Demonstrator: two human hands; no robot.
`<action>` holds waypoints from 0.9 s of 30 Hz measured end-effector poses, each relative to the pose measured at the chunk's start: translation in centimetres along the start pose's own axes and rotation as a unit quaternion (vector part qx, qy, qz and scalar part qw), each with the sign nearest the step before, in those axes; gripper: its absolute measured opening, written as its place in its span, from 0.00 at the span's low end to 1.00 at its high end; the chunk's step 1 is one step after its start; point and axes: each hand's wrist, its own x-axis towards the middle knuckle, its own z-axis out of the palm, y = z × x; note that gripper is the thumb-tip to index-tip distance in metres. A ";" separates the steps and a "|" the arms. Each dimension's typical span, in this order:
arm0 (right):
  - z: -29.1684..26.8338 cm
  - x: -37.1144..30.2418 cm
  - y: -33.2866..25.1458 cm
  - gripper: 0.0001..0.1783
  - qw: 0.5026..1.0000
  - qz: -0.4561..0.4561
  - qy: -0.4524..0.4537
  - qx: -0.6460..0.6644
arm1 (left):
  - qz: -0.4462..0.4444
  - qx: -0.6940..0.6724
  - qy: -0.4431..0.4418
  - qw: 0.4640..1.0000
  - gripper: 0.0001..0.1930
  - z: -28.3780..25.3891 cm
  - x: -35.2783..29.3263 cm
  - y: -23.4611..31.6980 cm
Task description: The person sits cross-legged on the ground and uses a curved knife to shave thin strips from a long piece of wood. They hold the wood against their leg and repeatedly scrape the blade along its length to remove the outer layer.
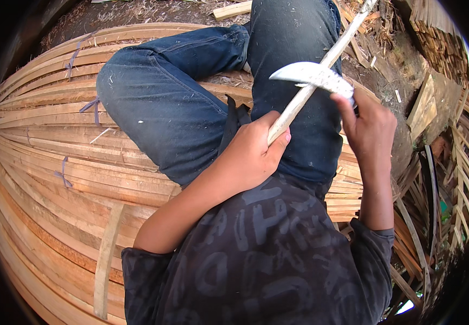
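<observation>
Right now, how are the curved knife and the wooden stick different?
The curved knife is shorter and hooked; the wooden stick is longer and nearly straight. The right hand holds the knife; the left hand grips the stick. Both look pale.

Large grey letters (269,221) spread across the dark shirt (321,281).

Long pale-brown wooden slats (34,184) lie in bundles (some tied with thin purple strips (64,173)) beside brown earth ground (164,17) scattered with pale shavings (142,6). Bright light (406,307) shows through at lower right.
</observation>
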 end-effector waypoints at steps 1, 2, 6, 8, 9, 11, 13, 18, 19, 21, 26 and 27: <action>0.1 1.1 3.0 0.32 0.994 0.108 0.011 -0.011 | -0.002 -0.015 0.007 1.000 0.07 0.3 -0.5 -0.6; -0.1 2.0 6.0 0.35 0.977 0.213 0.019 -0.021 | -0.005 -0.030 0.009 1.000 0.08 0.8 -1.2 -1.4; -3.3 -0.1 13.3 0.36 0.959 0.271 0.081 0.000 | -0.019 -0.085 -0.005 0.996 0.07 0.4 -1.6 -1.7; -3.7 -1.3 10.2 0.33 0.968 0.229 0.031 0.100 | -0.038 -0.126 -0.020 0.991 0.06 0.6 -0.9 -1.2; -2.9 -1.6 7.0 0.31 0.977 0.178 0.014 0.113 | -0.031 -0.137 -0.019 0.990 0.06 1.0 -0.5 -1.0; -0.9 -1.9 0.2 0.27 0.987 0.061 -0.023 0.150 | -0.005 -0.158 -0.007 0.987 0.07 1.6 0.4 -0.7; 0.2 -2.2 -2.6 0.30 0.993 -0.040 -0.041 0.101 | 0.008 -0.106 0.011 0.994 0.09 1.7 0.9 0.3; 1.9 0.0 0.3 0.33 0.997 -0.029 0.056 0.040 | 0.020 -0.062 0.046 0.997 0.10 1.9 1.6 1.3; 2.0 0.4 0.5 0.34 0.998 -0.024 0.059 0.017 | 0.010 -0.064 0.047 0.997 0.10 2.0 1.9 1.5; 2.3 1.1 1.5 0.36 0.996 -0.025 0.087 0.001 | 0.029 -0.059 0.065 0.996 0.10 2.4 2.0 1.4; 1.7 2.6 12.2 0.39 0.958 0.273 0.063 0.062 | 0.052 -0.036 0.070 0.996 0.09 2.8 1.2 0.3; 1.4 1.8 11.5 0.39 0.964 0.240 0.059 0.095 | 0.055 -0.039 0.070 0.995 0.09 2.7 1.4 0.1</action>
